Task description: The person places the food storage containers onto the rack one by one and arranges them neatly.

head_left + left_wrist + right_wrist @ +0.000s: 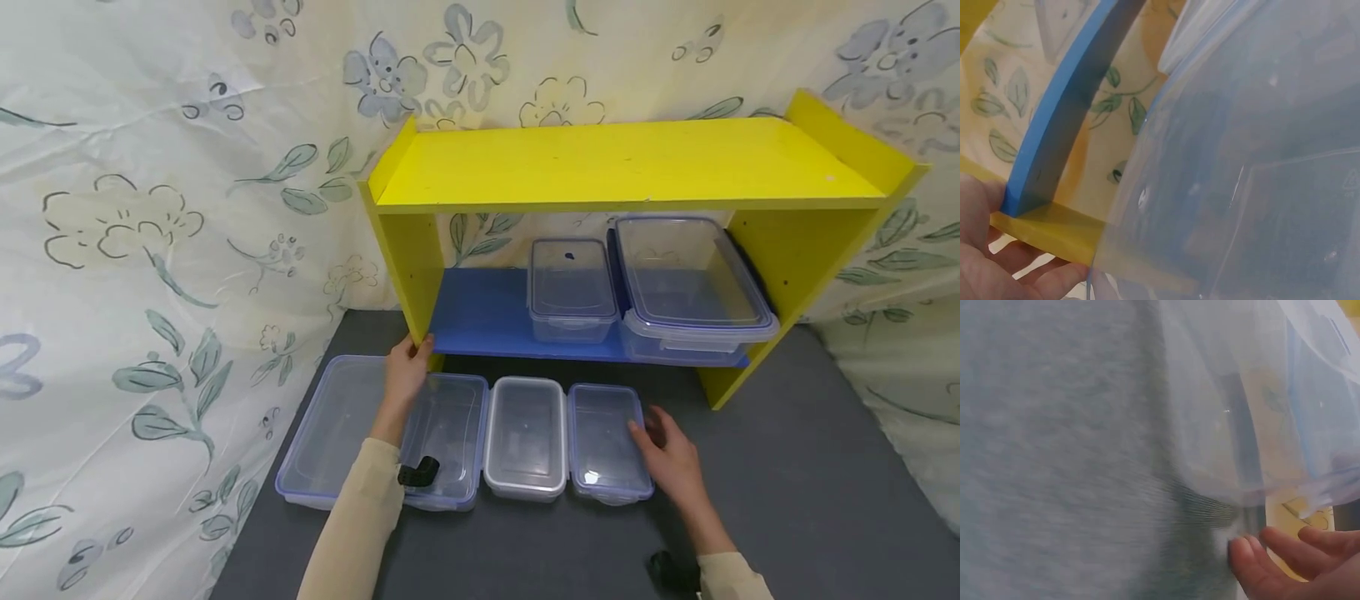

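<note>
In the head view my left hand (406, 377) grips the front edge of the yellow side panel (408, 275) at the shelf unit's left. The left wrist view shows that thumb beside the blue shelf board (1054, 106), with fingers round the yellow panel. My right hand (670, 454) has loosely bent fingers by the right edge of a clear food container (606, 442) with a blue rim; whether the thumb touches it I cannot tell. In the right wrist view a small gap shows between the fingertips (1244, 553) and a clear container (1210, 425).
Left of that container stand a white-rimmed container (525, 437), a blue-rimmed one (457, 417) and a large flat one (337, 425). On the blue board sit a smaller lidded container (572, 287) and a big one (693, 275). Floral cloth (187, 167) hangs behind the grey table (825, 467).
</note>
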`<state>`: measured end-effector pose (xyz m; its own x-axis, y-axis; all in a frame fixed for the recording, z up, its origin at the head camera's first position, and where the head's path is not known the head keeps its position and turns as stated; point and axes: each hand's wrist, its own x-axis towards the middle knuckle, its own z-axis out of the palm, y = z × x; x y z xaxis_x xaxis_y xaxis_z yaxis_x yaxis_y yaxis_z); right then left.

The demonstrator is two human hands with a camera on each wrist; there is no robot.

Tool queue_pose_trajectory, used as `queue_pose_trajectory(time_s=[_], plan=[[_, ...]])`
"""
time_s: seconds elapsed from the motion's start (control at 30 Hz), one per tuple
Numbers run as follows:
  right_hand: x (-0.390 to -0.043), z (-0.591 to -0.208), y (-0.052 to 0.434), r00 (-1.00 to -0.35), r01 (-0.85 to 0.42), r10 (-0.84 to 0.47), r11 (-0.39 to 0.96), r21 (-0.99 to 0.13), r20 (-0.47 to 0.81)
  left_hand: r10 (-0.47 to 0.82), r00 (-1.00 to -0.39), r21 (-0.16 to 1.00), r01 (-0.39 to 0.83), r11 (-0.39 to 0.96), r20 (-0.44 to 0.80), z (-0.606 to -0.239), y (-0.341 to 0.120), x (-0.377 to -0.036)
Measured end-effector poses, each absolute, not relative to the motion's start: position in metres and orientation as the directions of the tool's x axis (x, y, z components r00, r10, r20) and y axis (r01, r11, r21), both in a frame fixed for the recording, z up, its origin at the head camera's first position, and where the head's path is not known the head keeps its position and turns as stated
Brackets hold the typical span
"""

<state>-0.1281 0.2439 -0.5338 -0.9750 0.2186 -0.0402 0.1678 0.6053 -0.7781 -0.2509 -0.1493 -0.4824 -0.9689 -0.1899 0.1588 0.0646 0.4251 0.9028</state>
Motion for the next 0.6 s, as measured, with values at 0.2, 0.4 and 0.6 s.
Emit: queue_pose_trajectory(time_s=[0.2,0.4,0.6], plan=[[-0.114,-0.539,0.24,-0.973,0.179,0.22,0.495,-0.851,-0.076,-0.205,-0.964,0.899,0.064,0.433,0.167,-0.482,-0.15,-0.252],[-0.094,-0.54,0.239,-0.961,0.22,0.248,0.403,-0.888,-0.125,-0.205,-0.963,0.895,0.068,0.44,0.174,-0.481,-0.148,-0.252],[-0.082,-0.54,0.237,-0.958,0.251,0.223,0.341,-0.906,-0.181,-0.204,-0.967,0.912,0.059,0.405,0.153,-0.482,-0.147,-0.25]])
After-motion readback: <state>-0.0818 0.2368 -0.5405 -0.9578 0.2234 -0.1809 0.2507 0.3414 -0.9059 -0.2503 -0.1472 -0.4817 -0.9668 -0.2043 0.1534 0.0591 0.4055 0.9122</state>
